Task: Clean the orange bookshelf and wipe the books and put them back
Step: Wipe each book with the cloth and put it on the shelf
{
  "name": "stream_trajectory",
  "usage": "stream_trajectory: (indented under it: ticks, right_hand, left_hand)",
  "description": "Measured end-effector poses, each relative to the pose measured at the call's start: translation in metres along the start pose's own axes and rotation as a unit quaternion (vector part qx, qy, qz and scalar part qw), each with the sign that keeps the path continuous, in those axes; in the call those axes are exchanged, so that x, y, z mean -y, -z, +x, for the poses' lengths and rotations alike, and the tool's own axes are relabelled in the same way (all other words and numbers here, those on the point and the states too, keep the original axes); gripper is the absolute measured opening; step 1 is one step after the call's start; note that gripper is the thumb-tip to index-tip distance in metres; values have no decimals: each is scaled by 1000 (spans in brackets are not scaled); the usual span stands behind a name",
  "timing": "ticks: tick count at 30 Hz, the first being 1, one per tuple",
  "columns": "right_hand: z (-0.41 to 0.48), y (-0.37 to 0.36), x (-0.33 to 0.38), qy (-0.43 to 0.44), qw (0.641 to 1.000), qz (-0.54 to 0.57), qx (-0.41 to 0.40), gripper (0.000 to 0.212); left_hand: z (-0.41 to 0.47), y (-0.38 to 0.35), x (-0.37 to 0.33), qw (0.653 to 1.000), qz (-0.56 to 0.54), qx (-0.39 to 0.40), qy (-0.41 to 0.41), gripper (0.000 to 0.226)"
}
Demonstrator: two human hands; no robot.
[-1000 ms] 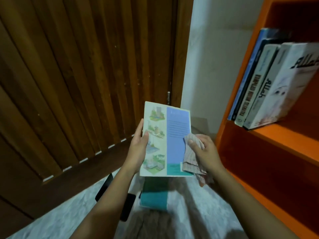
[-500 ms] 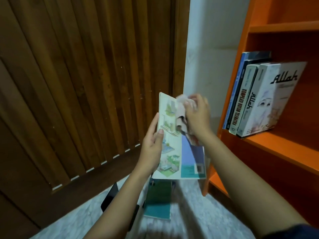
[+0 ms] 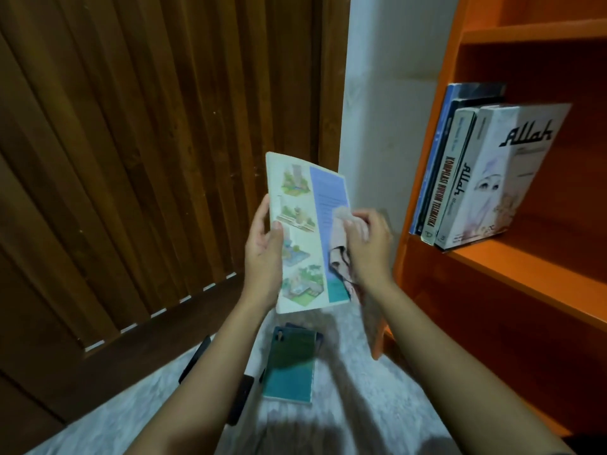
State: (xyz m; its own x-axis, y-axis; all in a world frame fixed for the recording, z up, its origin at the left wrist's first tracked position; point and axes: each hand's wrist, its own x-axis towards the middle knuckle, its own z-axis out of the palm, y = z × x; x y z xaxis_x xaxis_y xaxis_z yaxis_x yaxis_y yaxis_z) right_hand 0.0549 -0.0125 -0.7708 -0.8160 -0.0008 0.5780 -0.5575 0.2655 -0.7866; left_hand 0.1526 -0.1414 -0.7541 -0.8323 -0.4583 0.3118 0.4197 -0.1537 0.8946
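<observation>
Dark wooden slats [image 3: 131, 159] filled the background at left, with a pale wall [image 3: 387, 110] beside them. At right stood the orange bookshelf [image 3: 525, 274], carrying 4 upright books [image 3: 486, 178] that leaned against its left side. Below, on the pale floor [image 3: 345, 405], lay a teal book [image 3: 290, 366]. Held up between both hands was a thin illustrated book [image 3: 305, 234]. The left hand [image 3: 262, 254] had its fingers curled around the book's left edge. The right hand [image 3: 371, 247] clutched a pinkish cloth [image 3: 340, 244], pressing it against the cover's right side.
</observation>
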Motion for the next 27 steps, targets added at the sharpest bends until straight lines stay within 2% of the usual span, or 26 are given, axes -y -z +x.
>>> stream_trajectory:
  ticks: [2, 4, 8, 10, 12, 13, 16, 20, 22, 24, 27]
  right_hand:
    - [-2, 6, -12, -67, 997, -3, -33, 4]
    - [-13, -1, -4, -58, 998, 9, -20, 4]
    - [-56, -26, 29, 62, 996, 25, 62, 8]
    - [-77, -29, 26, 155, 983, -3, 102, 11]
    - [-86, -24, 9, 199, 971, -29, 127, 10]
    - [-85, -20, 2, 179, 975, -36, 127, 10]
    - [-71, -4, -4, 49, 995, -30, 78, 13]
    - [-40, 13, -5, -86, 994, 68, -12, 17]
    - [-31, 18, -11, -141, 979, 147, 29, 26]
    - [-29, 20, -18, -188, 950, 222, 110, 39]
    - [-33, 24, -30, -226, 914, 266, 206, 71]
  left_hand:
    - [2, 0, 2, 999, 11, -30, -8, 42]
    - [5, -5, 5, 999, 10, -50, -1, 42]
    - [9, -13, 11, 997, 16, -72, -1, 45]
    - [13, -3, 10, 995, -4, -102, 8, 44]
    - [16, 10, 8, 991, -49, -122, 33, 42]
    - [16, 16, 5, 989, -63, -123, 44, 40]
    - [14, 28, -4, 992, -67, -96, 53, 39]
    - [12, 31, -10, 994, -75, -51, 62, 39]
    - [12, 30, -11, 995, -69, -32, 67, 39]
    - [12, 29, -9, 996, -57, -15, 69, 43]
    - [14, 30, -7, 998, -4, -3, 63, 45]
